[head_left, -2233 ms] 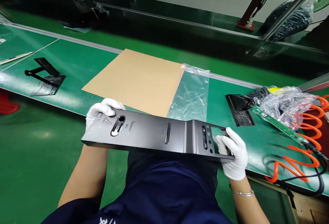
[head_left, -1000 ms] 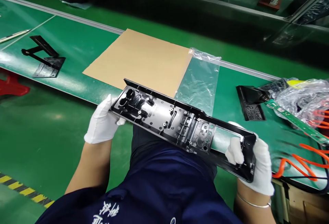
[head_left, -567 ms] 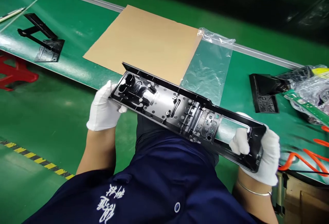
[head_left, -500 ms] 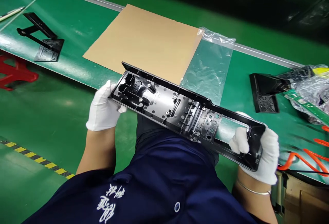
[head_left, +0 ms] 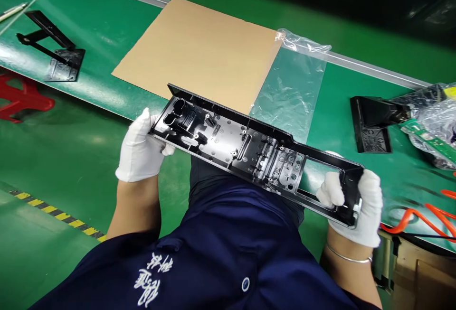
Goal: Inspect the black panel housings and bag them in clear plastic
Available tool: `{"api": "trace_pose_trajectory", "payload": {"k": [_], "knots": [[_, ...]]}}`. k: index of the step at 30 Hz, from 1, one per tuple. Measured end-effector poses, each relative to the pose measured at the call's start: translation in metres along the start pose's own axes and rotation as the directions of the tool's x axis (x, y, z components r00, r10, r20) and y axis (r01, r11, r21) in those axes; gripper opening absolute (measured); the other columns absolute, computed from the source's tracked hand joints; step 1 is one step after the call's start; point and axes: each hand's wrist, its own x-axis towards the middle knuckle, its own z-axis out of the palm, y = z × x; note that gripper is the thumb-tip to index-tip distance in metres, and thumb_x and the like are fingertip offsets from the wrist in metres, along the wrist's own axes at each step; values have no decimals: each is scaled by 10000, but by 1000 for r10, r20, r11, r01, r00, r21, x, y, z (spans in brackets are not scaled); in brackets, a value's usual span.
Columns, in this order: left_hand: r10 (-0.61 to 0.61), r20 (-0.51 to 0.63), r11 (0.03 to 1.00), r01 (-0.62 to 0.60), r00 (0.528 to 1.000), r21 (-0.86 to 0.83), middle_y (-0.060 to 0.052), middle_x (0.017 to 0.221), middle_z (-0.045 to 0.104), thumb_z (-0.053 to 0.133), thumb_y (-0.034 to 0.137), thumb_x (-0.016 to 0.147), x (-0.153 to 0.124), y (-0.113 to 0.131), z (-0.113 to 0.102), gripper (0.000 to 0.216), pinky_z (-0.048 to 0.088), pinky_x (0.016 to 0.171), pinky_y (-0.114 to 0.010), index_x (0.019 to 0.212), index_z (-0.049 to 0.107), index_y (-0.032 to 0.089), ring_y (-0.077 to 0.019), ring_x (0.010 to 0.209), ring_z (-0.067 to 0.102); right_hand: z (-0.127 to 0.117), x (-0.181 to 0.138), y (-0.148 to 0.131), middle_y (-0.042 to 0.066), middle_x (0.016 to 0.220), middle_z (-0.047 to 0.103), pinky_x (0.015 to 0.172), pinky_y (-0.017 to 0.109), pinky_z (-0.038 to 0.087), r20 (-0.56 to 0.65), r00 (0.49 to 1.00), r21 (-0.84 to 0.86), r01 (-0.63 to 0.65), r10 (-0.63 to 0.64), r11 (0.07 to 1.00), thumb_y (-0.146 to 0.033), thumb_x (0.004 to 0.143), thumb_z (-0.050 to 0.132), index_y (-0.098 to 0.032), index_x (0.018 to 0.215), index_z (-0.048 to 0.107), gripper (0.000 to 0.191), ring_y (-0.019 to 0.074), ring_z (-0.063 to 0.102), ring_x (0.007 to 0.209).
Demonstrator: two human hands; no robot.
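A long black plastic housing (head_left: pixel 228 141) is held up in front of my body, its ribbed inner side facing me. It slopes down to the right and has a rectangular opening near its right end. In a white glove, my left hand (head_left: pixel 138 148) grips the left end, thumb on the edge and fingertips underneath. Also gloved, my right hand (head_left: pixel 368 208) is closed around the right end, with fingers poking through the opening. Beyond the housing, a brown cardboard sheet (head_left: pixel 199 46) lies on the green bench beside a clear plastic bag (head_left: pixel 290 87).
A black folding stand (head_left: pixel 66 63) is on the bench at left. At right are another black stand (head_left: pixel 372 129), a green circuit board (head_left: pixel 429 139) on bagged parts and an orange coiled hose (head_left: pixel 423 215). A red stool (head_left: pixel 26 98) stands at far left.
The housing has tipped slightly, its right end a little higher, both hands still holding it. The view has shifted slightly.
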Motion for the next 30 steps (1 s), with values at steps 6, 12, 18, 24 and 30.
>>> {"api": "trace_pose_trajectory", "payload": {"k": [6,12,18,24,30], "knots": [[3,20,1000,-3,1000,30,3,571,595,816,558,734,0,1,0,447,258,228,-211,680,648,147,-106,326,478,-1,-1,0,-10,509,265,367,167,288,25,1000,-15,9,-9,1000,-551,1021,470,-109,653,319,595,51,313,377],[-20,31,1000,20,999,3,-19,580,623,827,515,721,-1,3,4,407,256,228,-215,686,687,135,-109,337,469,-4,-1,5,-14,532,291,378,157,302,-20,1000,8,13,-13,1000,-538,1020,476,-129,742,398,501,55,300,403],[26,9,998,-25,1000,-65,-2,594,599,744,310,733,-2,1,3,177,296,280,-192,708,699,140,-101,395,476,-5,-2,10,-7,535,309,404,161,313,22,999,-7,28,-28,1000,-514,1032,441,-142,836,528,429,62,342,422],[114,-31,993,-114,993,-6,20,575,545,755,273,682,-3,1,3,128,290,303,-200,679,709,154,-86,404,433,1,-6,8,-28,530,331,420,152,335,-40,994,-56,103,-106,993,-526,994,519,-261,1308,573,414,70,345,427],[88,-40,996,-87,995,25,14,564,535,782,325,618,-4,4,9,195,244,268,-237,664,700,155,-97,368,391,4,-7,6,-40,536,337,423,149,335,-63,991,-73,114,-118,991,-527,988,542,-210,1306,520,449,64,343,430]]}}
